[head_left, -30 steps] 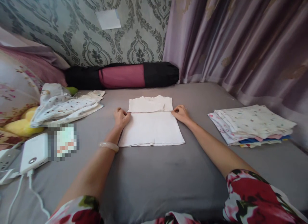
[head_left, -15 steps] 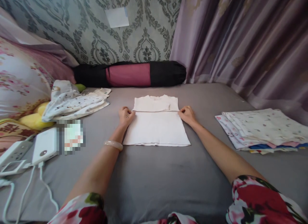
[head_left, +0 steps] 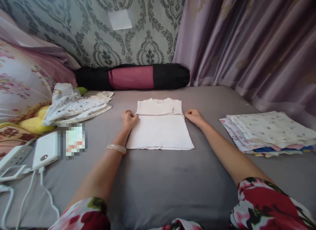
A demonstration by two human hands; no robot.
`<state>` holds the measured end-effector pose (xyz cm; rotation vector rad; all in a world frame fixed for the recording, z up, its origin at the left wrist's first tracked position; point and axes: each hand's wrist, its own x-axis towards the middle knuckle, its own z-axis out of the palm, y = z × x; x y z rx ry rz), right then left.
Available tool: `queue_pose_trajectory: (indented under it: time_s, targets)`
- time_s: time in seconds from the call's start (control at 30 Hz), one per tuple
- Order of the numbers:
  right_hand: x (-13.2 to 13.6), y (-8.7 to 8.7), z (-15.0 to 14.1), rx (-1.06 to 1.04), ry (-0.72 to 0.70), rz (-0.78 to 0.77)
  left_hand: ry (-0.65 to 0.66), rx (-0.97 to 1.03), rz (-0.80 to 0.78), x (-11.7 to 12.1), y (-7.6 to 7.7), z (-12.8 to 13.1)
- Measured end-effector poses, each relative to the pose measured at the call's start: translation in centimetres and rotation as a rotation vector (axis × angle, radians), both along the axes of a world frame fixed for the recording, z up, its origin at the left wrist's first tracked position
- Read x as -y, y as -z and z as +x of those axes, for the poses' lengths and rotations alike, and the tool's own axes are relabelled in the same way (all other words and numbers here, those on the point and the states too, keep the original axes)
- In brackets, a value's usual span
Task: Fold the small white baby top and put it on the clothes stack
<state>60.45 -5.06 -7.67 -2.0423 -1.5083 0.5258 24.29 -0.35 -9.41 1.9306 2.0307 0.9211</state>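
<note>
Bag (head_left: 130,77) — contents hidden — beyond shirt (head_left: 160,131)

We can read no word for certain. Well to the left of our left hand (head_left: 128,120), a tan panel (head_left: 10,133) bears dark-red Chinese-style characters (head_left: 12,130), too unclear for us to make out. Nearer the hand, the power bank (head_left: 46,147)'s round spot (head_left: 44,157) is too small to read; a patch (head_left: 74,139) beside it is pixelated.

At left, a pixelated object (head_left: 74,140) is too blurred to identify, and the frame's edge cuts off the floral pillow (head_left: 24,80) and power strip (head_left: 19,155). Near centre, whether the left hand (head_left: 128,120) pinches the white shirt (head_left: 160,131) or merely touches it cannot be told.
</note>
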Motion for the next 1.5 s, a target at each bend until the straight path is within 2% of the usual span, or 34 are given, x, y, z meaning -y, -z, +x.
queue_pose_trajectory:
  time_s: [0.13,0.33,0.57,0.73,0.9,0.97,1.03,1.1,1.17,1.3,1.5]
  targets:
    - [0.4,0.3,0.1,0.104,-0.063,0.099,-0.004,-0.012,0.014,-0.1,0.1,0.0]
    - [0.3,0.9,0.3,0.024,-0.139,0.155,-0.001,-0.014,0.023,0.0,0.3,0.1]
    - [0.3,1.3,0.2,0.035,-0.125,0.202,0.046,-0.062,0.060,0.2,1.3,-0.6]
    - [0.7,1.6,-0.5,0.194,-0.126,0.250,0.096,-0.150,0.096,0.3,1.5,-0.8]
    - [2.2,0.7,-1.9,0.430,-0.187,0.236,0.118,-0.356,0.074,2.1,0.5,0.0]
    - [3.2,0.1,-3.1,0.493,-0.249,0.238,0.178,-0.437,0.066,3.1,-0.1,0.9]
    - [4.2,-0.2,-4.7,0.522,-0.371,0.243,0.293,-0.498,0.058,4.1,-0.6,2.0]
    - [5.0,-0.1,-6.2,0.523,-0.496,0.213,0.435,-0.539,0.036,5.0,-0.8,3.2]
    - [5.5,0.2,-7.4,0.510,-0.563,0.153,0.536,-0.558,-0.012,5.6,-0.9,4.1]
    - [5.7,0.7,-8.0,0.497,-0.574,0.081,0.563,-0.544,-0.105,6.1,-0.6,4.6]
    - [5.6,0.4,-7.9,0.529,-0.575,0.065,0.560,-0.531,-0.064,6.2,-0.4,4.1]
